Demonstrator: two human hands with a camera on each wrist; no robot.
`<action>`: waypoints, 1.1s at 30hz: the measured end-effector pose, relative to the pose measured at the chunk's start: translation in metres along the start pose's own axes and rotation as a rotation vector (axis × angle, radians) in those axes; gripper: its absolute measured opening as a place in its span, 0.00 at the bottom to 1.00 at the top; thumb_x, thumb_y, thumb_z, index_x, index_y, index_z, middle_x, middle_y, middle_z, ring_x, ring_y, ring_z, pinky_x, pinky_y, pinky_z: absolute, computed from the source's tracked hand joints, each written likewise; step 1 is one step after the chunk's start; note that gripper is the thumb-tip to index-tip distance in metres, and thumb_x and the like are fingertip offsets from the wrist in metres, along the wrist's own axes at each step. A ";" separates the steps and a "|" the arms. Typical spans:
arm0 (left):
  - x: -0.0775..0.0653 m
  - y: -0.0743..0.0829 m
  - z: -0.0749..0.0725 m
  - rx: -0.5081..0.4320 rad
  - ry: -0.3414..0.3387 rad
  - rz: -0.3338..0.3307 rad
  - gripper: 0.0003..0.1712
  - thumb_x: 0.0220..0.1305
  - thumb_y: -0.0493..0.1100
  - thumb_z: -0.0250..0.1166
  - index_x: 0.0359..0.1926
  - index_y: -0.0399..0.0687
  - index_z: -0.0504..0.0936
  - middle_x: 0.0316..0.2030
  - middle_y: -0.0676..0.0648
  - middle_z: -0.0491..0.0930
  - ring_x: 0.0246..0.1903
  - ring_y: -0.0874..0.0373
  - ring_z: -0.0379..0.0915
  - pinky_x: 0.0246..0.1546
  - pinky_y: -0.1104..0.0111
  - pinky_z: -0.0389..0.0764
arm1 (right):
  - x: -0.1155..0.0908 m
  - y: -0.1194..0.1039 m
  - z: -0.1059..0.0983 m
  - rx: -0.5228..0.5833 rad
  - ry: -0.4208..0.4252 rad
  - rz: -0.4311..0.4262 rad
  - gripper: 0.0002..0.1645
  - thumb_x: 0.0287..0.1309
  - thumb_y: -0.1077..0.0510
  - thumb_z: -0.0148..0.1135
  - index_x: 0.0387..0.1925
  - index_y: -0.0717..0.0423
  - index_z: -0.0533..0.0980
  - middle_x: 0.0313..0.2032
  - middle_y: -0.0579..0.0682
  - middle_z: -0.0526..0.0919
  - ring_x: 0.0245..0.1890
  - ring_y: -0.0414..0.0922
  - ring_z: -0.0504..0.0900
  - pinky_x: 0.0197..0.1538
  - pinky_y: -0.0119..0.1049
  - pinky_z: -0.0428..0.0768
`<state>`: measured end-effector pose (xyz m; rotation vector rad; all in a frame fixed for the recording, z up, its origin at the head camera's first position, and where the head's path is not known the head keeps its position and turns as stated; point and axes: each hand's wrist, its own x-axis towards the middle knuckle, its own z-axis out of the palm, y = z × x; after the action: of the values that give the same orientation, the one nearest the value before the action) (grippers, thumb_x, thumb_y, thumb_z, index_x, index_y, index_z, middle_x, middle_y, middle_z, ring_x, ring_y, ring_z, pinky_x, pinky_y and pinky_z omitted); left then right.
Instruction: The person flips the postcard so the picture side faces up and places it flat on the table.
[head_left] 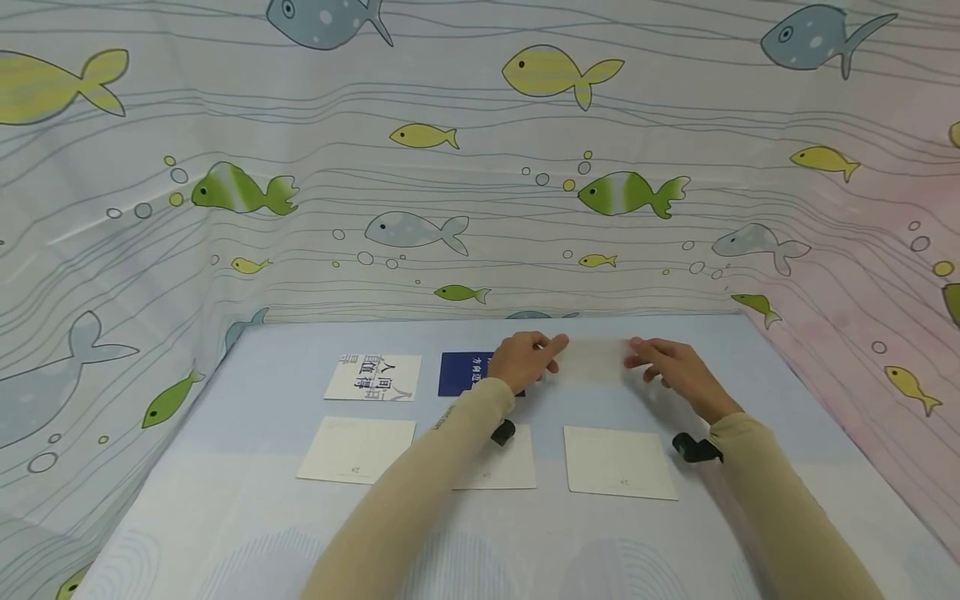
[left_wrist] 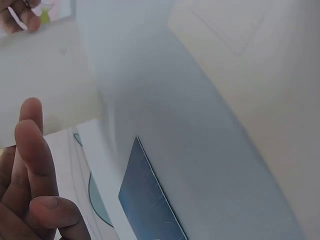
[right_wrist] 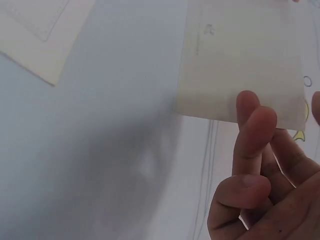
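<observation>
A pale card [head_left: 595, 361] is held up over the back of the table between both hands. My left hand [head_left: 525, 360] pinches its left edge; in the left wrist view, the fingertips [left_wrist: 31, 112] lie against the card [left_wrist: 55, 70]. Its opposite edge is pinched by my right hand [head_left: 678, 375], and in the right wrist view a small printed mark shows on the card [right_wrist: 235, 65]. Partly covered by the left hand and forearm, a dark blue card [head_left: 459, 375] with white characters lies on the table. Left of it is a white card [head_left: 405, 387] printed with blue characters.
Along a nearer row lie a left cream card [head_left: 356, 450], a middle cream card [head_left: 502, 467] partly under the left sleeve, and a right cream card [head_left: 621, 462]. Fish-patterned cloth [head_left: 480, 192] walls the pale blue table [head_left: 247, 467] at the back and sides.
</observation>
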<state>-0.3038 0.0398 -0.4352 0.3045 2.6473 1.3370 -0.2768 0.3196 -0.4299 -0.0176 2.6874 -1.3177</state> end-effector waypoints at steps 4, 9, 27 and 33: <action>-0.003 0.003 0.000 0.001 0.004 0.020 0.32 0.69 0.72 0.55 0.48 0.52 0.85 0.35 0.51 0.88 0.32 0.53 0.82 0.30 0.66 0.73 | -0.001 0.001 -0.001 -0.022 0.012 -0.008 0.42 0.69 0.27 0.50 0.61 0.58 0.76 0.55 0.57 0.83 0.46 0.54 0.78 0.50 0.50 0.72; -0.004 0.003 0.003 0.036 0.004 0.054 0.30 0.68 0.72 0.58 0.49 0.54 0.86 0.37 0.53 0.86 0.32 0.61 0.78 0.34 0.66 0.76 | -0.005 0.003 -0.003 -0.037 0.015 -0.027 0.39 0.70 0.30 0.51 0.62 0.57 0.76 0.56 0.57 0.83 0.45 0.53 0.77 0.50 0.49 0.73; -0.008 0.000 0.006 0.185 -0.142 0.041 0.23 0.65 0.65 0.67 0.49 0.56 0.90 0.37 0.60 0.84 0.34 0.63 0.75 0.35 0.68 0.76 | -0.012 0.027 -0.010 -0.114 -0.106 -0.001 0.35 0.66 0.35 0.63 0.64 0.52 0.78 0.53 0.53 0.84 0.46 0.50 0.78 0.46 0.42 0.72; -0.007 -0.002 0.010 0.260 -0.206 0.019 0.20 0.64 0.62 0.69 0.48 0.58 0.90 0.38 0.61 0.84 0.34 0.64 0.73 0.36 0.70 0.74 | -0.011 0.033 -0.005 -0.158 -0.144 0.018 0.35 0.63 0.35 0.66 0.63 0.51 0.79 0.62 0.60 0.78 0.48 0.50 0.76 0.44 0.40 0.74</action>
<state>-0.2954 0.0446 -0.4421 0.4736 2.6443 0.9086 -0.2650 0.3452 -0.4515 -0.1019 2.6540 -1.0530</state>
